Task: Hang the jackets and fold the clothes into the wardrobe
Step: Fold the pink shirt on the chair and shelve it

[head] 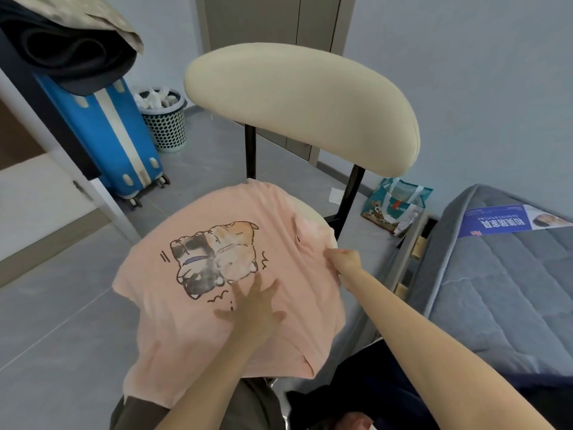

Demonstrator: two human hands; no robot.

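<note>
- A heap of dark clothes is lying on a high surface at the far left, with a beige patterned cloth draping over the top of it.
- A blue suitcase is standing on its wheels just below that heap, tilting back against a dark panel.
- A perforated waste basket is sitting on the floor near the suitcase, holding crumpled white material.
- The pink T-shirt is lying spread over the seat of the chair, below the cream backrest. Its cartoon print is facing up and its near hem is hanging off the front of the seat toward my knees.
- My left hand is pressing flat on the shirt just below the print, fingers straight and fanned out, gripping nothing.
- My right hand is grasping the shirt's right edge, fingers curling round a bunched fold. It is probably the sleeve, though the cloth is too blurred there for me to be sure.
- A dark navy garment is lying beneath my right forearm, beside the seat.
- A printed carrier bag is standing on the floor between the chair's black leg and the bed.
- A grey quilted mattress is filling the right side, with a blue-and-white label lying on its upper part.
</note>
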